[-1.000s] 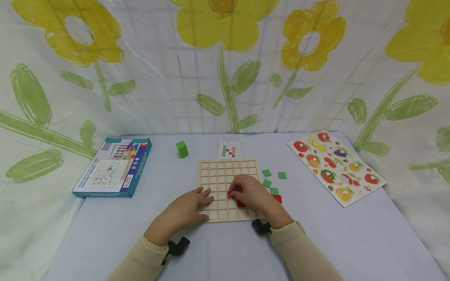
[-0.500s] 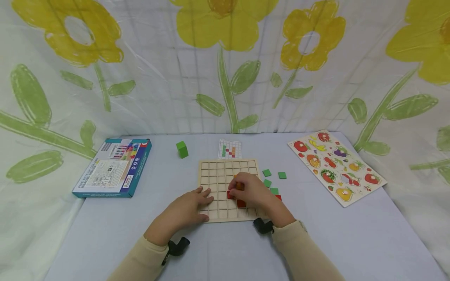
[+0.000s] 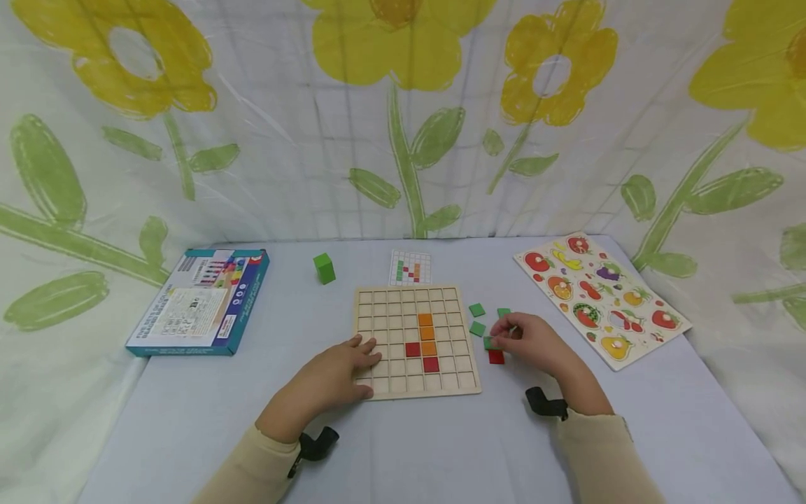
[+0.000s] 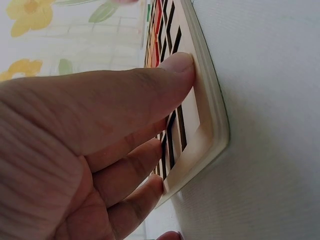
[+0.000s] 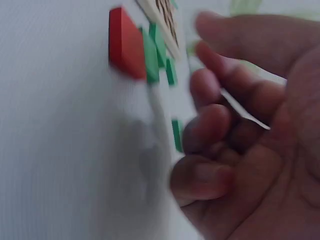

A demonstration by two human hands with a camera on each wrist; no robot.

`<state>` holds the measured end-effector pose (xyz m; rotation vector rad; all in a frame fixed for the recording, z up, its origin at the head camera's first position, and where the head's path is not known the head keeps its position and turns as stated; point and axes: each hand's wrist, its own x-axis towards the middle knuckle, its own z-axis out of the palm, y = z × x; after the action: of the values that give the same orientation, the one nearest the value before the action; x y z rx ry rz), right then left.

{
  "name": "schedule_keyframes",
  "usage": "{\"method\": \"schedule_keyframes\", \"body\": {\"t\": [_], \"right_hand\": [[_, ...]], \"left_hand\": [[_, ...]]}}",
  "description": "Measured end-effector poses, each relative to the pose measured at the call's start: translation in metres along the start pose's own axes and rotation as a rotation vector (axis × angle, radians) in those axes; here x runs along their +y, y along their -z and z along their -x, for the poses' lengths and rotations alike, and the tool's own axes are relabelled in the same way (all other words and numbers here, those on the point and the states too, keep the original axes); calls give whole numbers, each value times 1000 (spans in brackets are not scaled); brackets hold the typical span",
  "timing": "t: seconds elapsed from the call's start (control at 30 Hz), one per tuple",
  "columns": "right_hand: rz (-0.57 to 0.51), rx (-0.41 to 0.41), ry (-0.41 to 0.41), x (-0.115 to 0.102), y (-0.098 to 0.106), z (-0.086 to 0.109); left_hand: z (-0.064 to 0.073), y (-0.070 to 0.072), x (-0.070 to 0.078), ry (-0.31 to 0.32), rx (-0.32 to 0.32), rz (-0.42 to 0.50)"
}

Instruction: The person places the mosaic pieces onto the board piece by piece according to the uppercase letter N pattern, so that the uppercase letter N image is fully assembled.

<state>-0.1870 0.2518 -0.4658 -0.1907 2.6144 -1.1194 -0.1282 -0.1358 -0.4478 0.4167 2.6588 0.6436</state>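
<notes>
On a pale tabletop (image 3: 390, 448), a wooden grid board (image 3: 397, 336) carried three orange tiles (image 3: 427, 333) and two red tiles (image 3: 431, 364). The left hand (image 3: 340, 371), fingers spread and relaxed, rested on the board's near left corner. Right of the board, the right hand (image 3: 529, 343), fingers loosely bent and unclasped, was beside loose green tiles (image 3: 477, 329) and another red tile (image 3: 496, 358).
</notes>
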Motion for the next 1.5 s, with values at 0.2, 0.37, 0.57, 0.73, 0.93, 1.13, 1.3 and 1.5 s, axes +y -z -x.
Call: {"method": "schedule_keyframes", "body": {"t": [0.2,0.37,0.57,0.73,0.93,1.13,1.3,1.5], "right_hand": [[27,-43,-53,20,5,12],[68,-45,-51,17,-2,16],[95,-21,-62,13,-8,18],[77,-20,-57,13,-7,18],[5,-25,27,14,-4,18],[-138,10,41,2,-8,9],[-177,38,75,-35,-28,-10],[-144,25,167,-83,-64,-38]], "left_hand": [[1,1,1,7,-9,-7],[1,1,2,10,-12,-8],[1,2,3,7,-10,-10],[2,2,3,-2,-7,-7],[1,1,2,1,-5,-7],[1,1,0,3,-6,-1],[2,2,0,14,-13,2],[1,1,-1,-1,-18,13]]}}
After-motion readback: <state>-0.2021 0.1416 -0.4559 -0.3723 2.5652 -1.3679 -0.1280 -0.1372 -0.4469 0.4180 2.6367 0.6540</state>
